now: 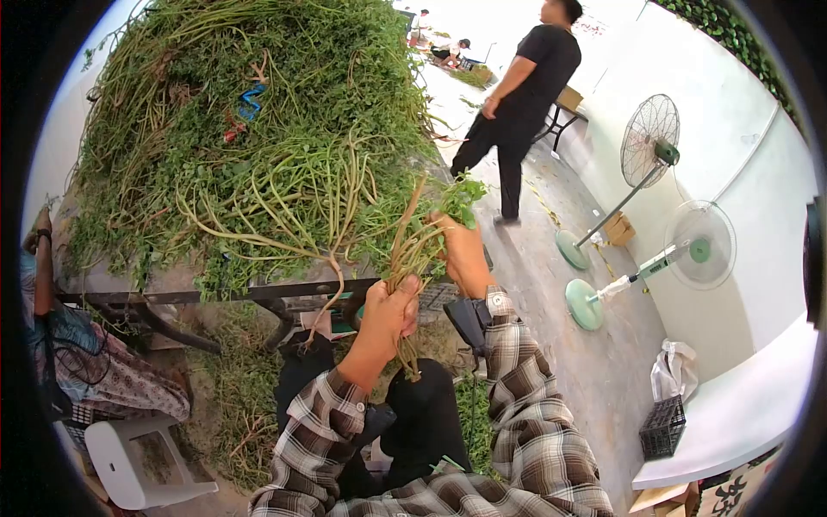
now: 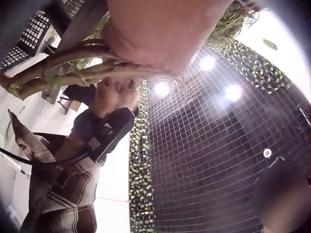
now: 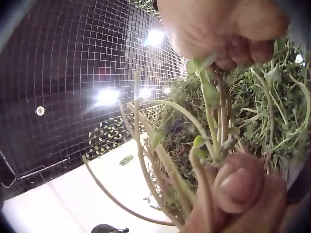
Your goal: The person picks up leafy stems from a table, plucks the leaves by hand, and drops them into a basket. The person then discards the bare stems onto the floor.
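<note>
In the head view my left hand (image 1: 383, 319) grips a bunch of green plant stems (image 1: 403, 258) over the lap, the thicker root ends hanging below the fist. Higher and to the right, my right hand (image 1: 465, 258) curls its fingers around the leafy part of the same bunch. The right wrist view has that hand (image 3: 228, 29) above, holding upright stems, with the left thumb (image 3: 238, 187) pressed against the bunch below. Brown stem bases (image 2: 53, 73) stick out past the left hand (image 2: 155, 34) in the left wrist view. A large heap of leafy plants (image 1: 258, 112) lies just ahead.
The dark table edge (image 1: 215, 295) runs beneath the heap, and one rooted stem (image 1: 334, 276) hangs over it. A white stool (image 1: 129, 448) stands at lower left beside a seated person. Two standing fans (image 1: 586, 303) are on the right. Someone in black (image 1: 538, 77) is behind them.
</note>
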Tool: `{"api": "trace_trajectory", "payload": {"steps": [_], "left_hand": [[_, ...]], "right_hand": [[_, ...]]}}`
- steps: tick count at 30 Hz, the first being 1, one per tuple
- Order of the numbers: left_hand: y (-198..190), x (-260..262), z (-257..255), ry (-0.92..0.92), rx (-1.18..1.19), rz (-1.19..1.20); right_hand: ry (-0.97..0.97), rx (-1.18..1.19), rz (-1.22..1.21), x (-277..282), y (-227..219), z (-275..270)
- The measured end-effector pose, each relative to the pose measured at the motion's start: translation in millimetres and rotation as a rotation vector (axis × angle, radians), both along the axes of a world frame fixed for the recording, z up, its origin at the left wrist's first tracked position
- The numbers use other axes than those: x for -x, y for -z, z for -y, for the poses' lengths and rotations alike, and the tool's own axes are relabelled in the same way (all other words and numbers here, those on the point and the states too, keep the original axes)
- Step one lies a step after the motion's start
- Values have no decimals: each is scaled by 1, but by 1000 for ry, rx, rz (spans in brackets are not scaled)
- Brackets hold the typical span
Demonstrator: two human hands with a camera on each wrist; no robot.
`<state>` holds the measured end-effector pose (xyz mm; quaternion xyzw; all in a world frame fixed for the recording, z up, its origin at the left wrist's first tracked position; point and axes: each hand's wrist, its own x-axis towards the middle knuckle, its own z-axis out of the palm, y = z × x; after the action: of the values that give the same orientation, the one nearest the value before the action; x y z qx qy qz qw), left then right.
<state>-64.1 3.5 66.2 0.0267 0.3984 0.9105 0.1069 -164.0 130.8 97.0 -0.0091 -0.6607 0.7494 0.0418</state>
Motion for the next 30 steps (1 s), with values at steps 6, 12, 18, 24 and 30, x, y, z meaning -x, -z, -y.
{"api": "trace_trajectory", "payload": {"steps": [6,12,18,24,30], "left_hand": [[1,2,-2,-13,4,-5],[0,2,-4,-1,-6,12],[1,3,-9,-1,51,36],[4,2,-12,12,41,15],[13,-23,-1,63,13,-18]], "right_hand": [[10,-95,-125,14,7,-3],[56,-203,-124,18,-3,-7],[74,-233,-234,31,2,-22],[182,-291,-131,35,-2,-33],[521,-140,-117,70,-20,-178]]}}
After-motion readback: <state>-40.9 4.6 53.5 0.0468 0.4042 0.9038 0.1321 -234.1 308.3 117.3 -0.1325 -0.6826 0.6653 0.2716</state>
